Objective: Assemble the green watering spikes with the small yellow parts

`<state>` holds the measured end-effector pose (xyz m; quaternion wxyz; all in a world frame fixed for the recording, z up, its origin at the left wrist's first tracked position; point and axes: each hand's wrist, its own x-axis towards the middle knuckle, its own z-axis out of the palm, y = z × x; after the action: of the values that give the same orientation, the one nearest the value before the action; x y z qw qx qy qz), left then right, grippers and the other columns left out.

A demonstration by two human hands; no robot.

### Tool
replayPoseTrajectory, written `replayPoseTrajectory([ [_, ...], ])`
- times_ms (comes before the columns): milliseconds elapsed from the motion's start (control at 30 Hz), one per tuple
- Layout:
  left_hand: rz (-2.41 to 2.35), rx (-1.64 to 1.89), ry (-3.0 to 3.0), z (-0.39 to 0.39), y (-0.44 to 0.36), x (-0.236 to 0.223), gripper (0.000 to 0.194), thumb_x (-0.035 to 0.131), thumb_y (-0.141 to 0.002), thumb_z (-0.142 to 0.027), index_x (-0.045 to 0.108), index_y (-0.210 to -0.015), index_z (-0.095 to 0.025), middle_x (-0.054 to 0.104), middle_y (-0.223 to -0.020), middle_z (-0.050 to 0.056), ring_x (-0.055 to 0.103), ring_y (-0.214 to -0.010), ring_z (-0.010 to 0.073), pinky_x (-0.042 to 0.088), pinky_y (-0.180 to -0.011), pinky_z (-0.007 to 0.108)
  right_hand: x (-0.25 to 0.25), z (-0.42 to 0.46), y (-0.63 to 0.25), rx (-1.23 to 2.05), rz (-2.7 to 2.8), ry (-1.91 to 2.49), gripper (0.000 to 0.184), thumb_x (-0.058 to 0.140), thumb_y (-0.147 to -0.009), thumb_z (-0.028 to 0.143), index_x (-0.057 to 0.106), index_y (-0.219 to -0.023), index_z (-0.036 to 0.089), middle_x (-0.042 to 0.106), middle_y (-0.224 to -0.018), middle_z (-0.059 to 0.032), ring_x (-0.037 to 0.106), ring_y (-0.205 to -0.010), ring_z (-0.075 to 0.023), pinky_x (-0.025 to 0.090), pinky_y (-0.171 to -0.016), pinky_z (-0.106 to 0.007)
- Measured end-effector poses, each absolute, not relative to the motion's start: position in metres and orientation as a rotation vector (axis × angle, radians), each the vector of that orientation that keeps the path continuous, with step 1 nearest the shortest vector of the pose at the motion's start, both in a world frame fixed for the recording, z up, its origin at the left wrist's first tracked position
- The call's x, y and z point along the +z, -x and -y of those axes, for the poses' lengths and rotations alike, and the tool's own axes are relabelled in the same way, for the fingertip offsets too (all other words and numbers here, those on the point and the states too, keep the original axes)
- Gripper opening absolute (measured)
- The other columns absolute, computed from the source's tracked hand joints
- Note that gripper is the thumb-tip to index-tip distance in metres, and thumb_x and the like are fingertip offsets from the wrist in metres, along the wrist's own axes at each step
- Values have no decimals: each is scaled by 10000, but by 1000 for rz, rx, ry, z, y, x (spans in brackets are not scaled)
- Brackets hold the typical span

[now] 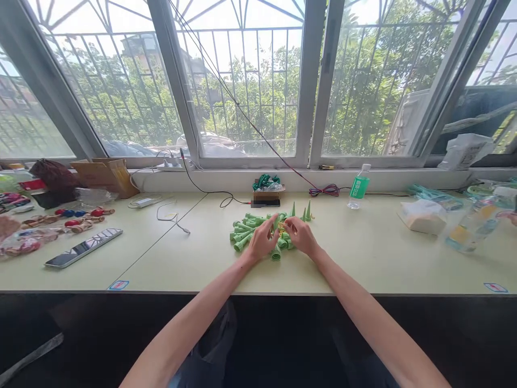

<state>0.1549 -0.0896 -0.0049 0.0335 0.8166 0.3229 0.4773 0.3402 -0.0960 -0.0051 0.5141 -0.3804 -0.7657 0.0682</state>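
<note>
A pile of light green cone-shaped pieces (242, 237) lies on the table in front of me. My left hand (263, 240) is over the pile, its fingers closed around one green cone that points upward. Close beside it, my right hand (302, 236) has thumb and fingers pinched together near some small yellow bits (282, 228); what is between its fingertips is too small to make out. Just beyond my right hand stand a few upright green cones (293, 209). One cone (276, 254) lies nearest me, below the hands.
Behind the pile, a small box (269, 186) holds green items, with a dark phone before it. A water bottle (358, 187) stands to the right, near a white packet (423, 216). On the left are a phone (84, 248), a cable (173, 218) and red and blue wooden toys (81, 215).
</note>
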Motion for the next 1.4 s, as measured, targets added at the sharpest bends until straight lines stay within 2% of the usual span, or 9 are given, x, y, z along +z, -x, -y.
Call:
replayPoseTrajectory([
  [267, -990, 1472, -2534, 89, -155, -4, 507, 552, -908, -221, 490, -1410, -182, 622, -796, 5, 473, -523, 80, 445, -534, 220, -6, 95, -341, 201, 1853, 944, 205, 440, -986, 349, 562, -936, 192, 625, -855, -52, 538, -696, -157, 421, -654, -278],
  [400, -995, 1454, -2523, 90, -156, -2, 500, 570, -887, -215, 516, -1382, -169, 587, -723, -21, 470, -517, 82, 448, -544, 218, -5, 96, -343, 219, 1866, 986, 245, 410, -993, 356, 549, -874, 193, 614, -795, -38, 521, -669, -150, 390, -635, -267],
  [633, -974, 1432, -2488, 90, -157, -2, 496, 560, -889, -219, 519, -1381, -173, 596, -746, -12, 486, -531, 84, 445, -540, 212, -6, 98, -344, 212, 1872, 1004, 291, 413, -990, 381, 551, -819, 190, 576, -715, -20, 464, -608, -139, 361, -599, -268],
  [800, -986, 1421, -2487, 92, -157, -1, 502, 554, -891, -212, 511, -1390, -179, 614, -747, -9, 479, -530, 88, 454, -550, 217, -5, 100, -344, 213, 1875, 960, 226, 503, -952, 395, 576, -902, 186, 584, -735, -26, 487, -624, -148, 395, -611, -277],
  [1400, -940, 1394, -2466, 92, -155, 4, 459, 570, -897, -273, 546, -1345, -173, 569, -692, -29, 446, -489, 74, 422, -507, 202, -4, 99, -342, 247, 1866, 992, 225, 487, -956, 351, 565, -817, 191, 566, -690, -2, 448, -588, -127, 358, -584, -259],
])
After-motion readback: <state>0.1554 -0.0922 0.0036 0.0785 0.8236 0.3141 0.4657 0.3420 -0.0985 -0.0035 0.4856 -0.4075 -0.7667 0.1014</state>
